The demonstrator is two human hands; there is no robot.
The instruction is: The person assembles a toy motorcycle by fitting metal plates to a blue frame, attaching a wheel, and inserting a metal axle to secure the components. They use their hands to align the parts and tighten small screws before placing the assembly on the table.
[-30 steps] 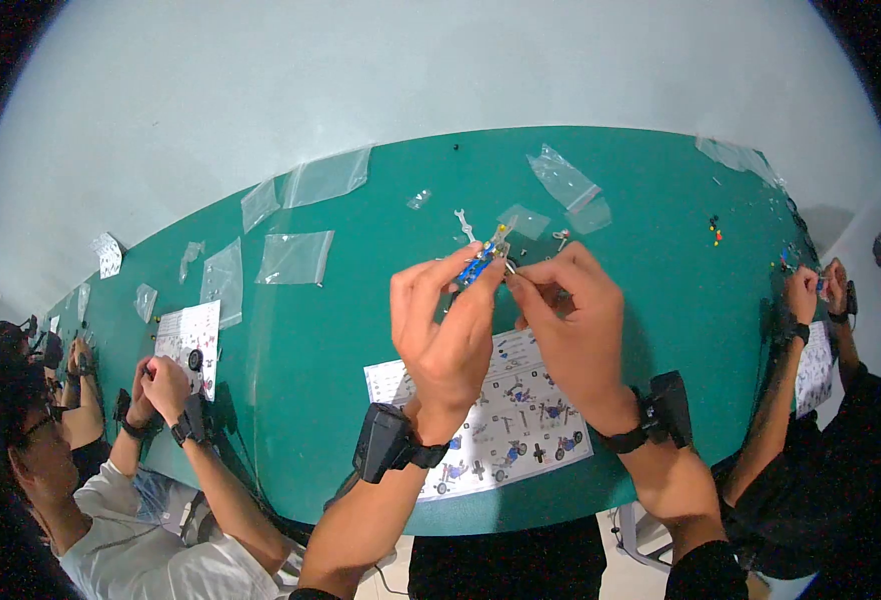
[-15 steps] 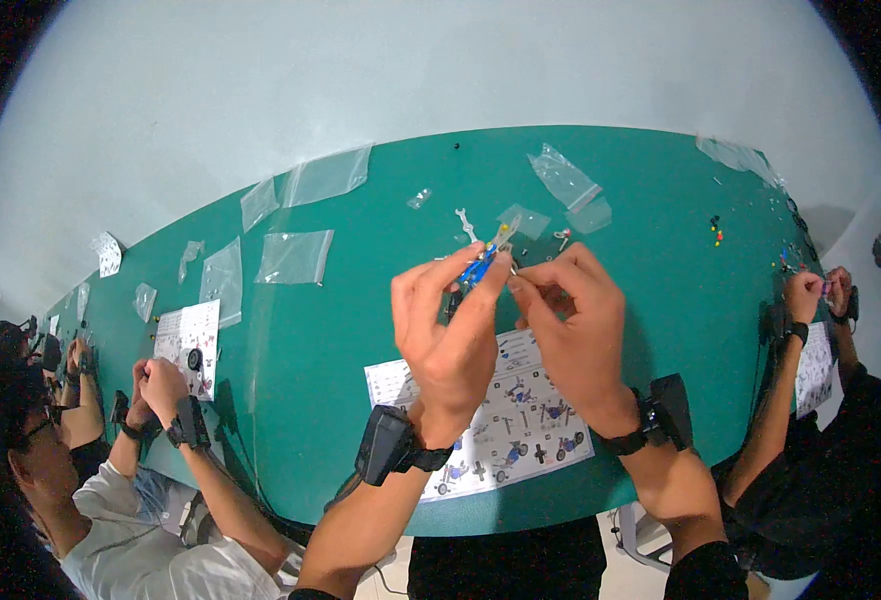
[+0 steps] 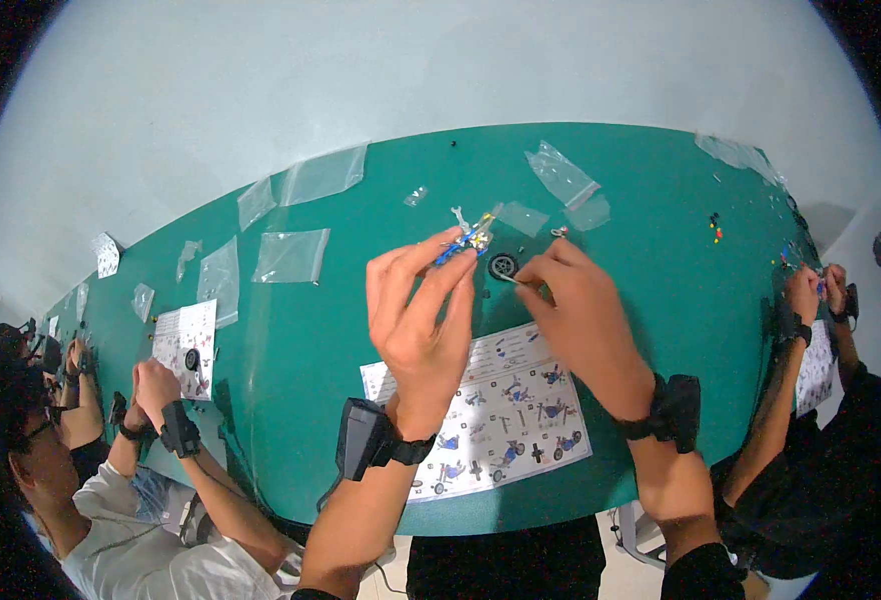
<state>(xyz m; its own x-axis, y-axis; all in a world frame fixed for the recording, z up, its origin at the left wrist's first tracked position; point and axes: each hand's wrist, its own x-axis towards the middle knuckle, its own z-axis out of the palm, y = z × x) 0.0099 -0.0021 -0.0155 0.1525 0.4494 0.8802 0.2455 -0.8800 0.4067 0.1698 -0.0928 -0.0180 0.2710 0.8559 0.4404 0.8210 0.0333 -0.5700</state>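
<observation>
My left hand (image 3: 416,320) pinches a small blue toy model (image 3: 466,243) with yellow and silvery bits between thumb and fingertips, above the table. Right of it, my right hand (image 3: 586,325) has thumb and forefinger closed on a thin pale rod (image 3: 509,277), whose exact kind is too small to tell. Just beyond the rod lies a black toy wheel (image 3: 504,264). A small wrench (image 3: 458,216) shows behind the model, partly hidden by it. Under my wrists spreads a printed instruction sheet (image 3: 491,410) with pictures of blue vehicles.
Clear plastic bags (image 3: 292,257) lie on the green table (image 3: 661,300), more of them at the back. Small coloured parts (image 3: 716,228) are at the right. A person in a light shirt (image 3: 176,550) works at the left, another in black (image 3: 811,480) at the right.
My hands have moved apart, the left one leftward with the blue model, the right one off it with the thin rod. The black wheel now shows between them.
</observation>
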